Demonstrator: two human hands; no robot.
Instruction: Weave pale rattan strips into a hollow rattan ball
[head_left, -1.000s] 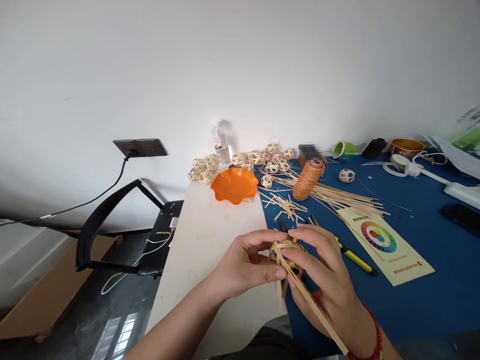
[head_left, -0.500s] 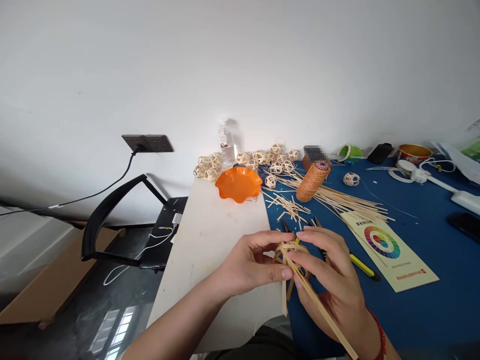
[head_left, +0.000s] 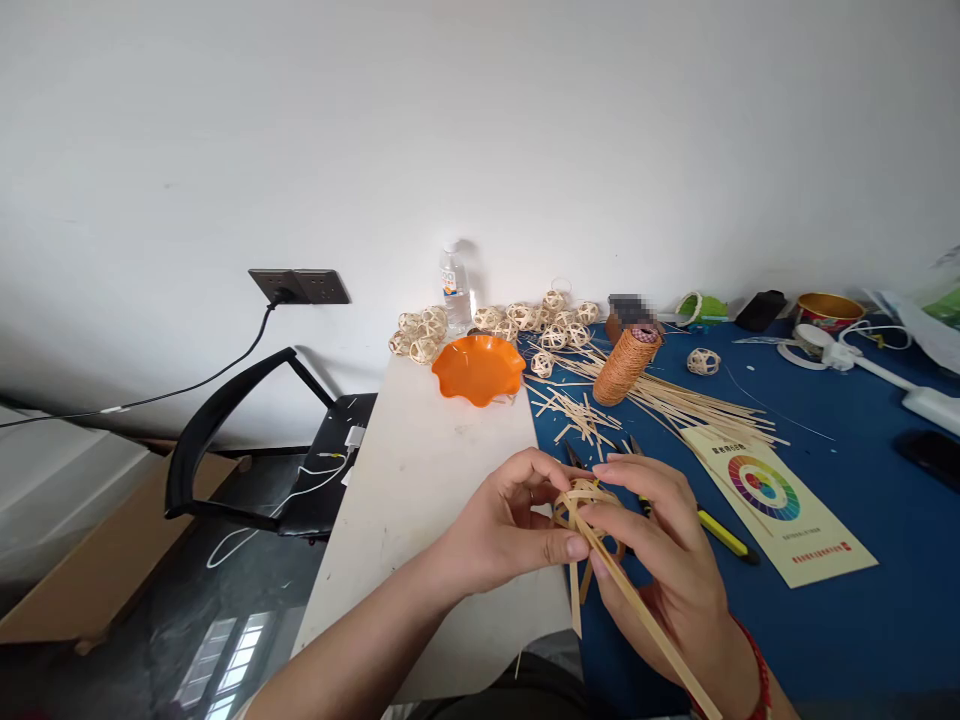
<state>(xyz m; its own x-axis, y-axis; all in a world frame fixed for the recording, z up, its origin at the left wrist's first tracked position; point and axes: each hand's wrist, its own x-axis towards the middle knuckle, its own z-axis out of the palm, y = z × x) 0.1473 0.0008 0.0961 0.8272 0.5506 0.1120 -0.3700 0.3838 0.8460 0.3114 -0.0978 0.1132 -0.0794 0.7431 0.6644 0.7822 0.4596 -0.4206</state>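
Note:
Between my two hands is a partly woven ball of flat bamboo strips (head_left: pixel 587 492), with loose strip ends hanging below it. My left hand (head_left: pixel 517 520) grips its left side, thumb in front and index finger bent over the top. My right hand (head_left: pixel 664 545) holds the ball from the right, fingers closed around it. One long bamboo strip (head_left: pixel 637 607) runs from the ball down across my right palm toward the wrist. Behind the hands lie pliers (head_left: pixel 574 455), partly covered, and a yellow-and-black tool (head_left: pixel 724 533).
An orange wavy-edged dish (head_left: pixel 478 370) sits on the white board, near finished woven balls (head_left: pixel 555 335) and a water bottle (head_left: pixel 454 290). Bamboo strips (head_left: pixel 697 400), an orange twine spool (head_left: pixel 628 365) and a colour-wheel card (head_left: pixel 787 510) lie on the blue surface. A black chair (head_left: pixel 225 440) stands left.
My left index finger has lifted and bent more over the ball's top. The ball and its hanging strip ends have shifted slightly right; my right hand stays nearly the same.

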